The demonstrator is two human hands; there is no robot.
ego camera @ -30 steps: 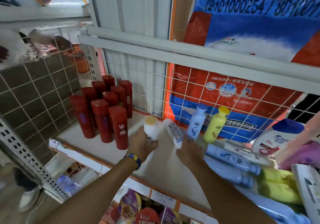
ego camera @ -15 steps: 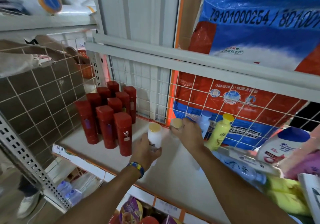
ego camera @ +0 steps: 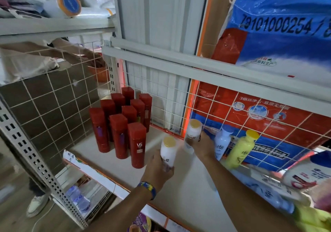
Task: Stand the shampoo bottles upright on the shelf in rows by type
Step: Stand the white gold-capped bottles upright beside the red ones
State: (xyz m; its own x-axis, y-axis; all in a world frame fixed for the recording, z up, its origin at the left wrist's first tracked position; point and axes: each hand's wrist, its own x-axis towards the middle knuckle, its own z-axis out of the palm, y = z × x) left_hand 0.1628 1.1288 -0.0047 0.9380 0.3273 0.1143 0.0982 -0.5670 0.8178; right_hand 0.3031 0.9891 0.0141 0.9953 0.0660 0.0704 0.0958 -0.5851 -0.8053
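Clutching a white bottle [ego camera: 168, 151] upright in the left hand [ego camera: 157, 171], right beside the red bottles [ego camera: 137, 142]. Gripping its twin [ego camera: 193, 130] in the right hand [ego camera: 202, 145] (tilted a touch), just beyond the left knuckles, toward the shelf [ego camera: 188, 176] back. Probably goes down straight behind.

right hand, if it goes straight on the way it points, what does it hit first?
Likely the wire grid at the shelf's back: the right hand points back-left, its white bottle leading. The red bottles stand just left of that line; depth is unclear, so one of them could come first.
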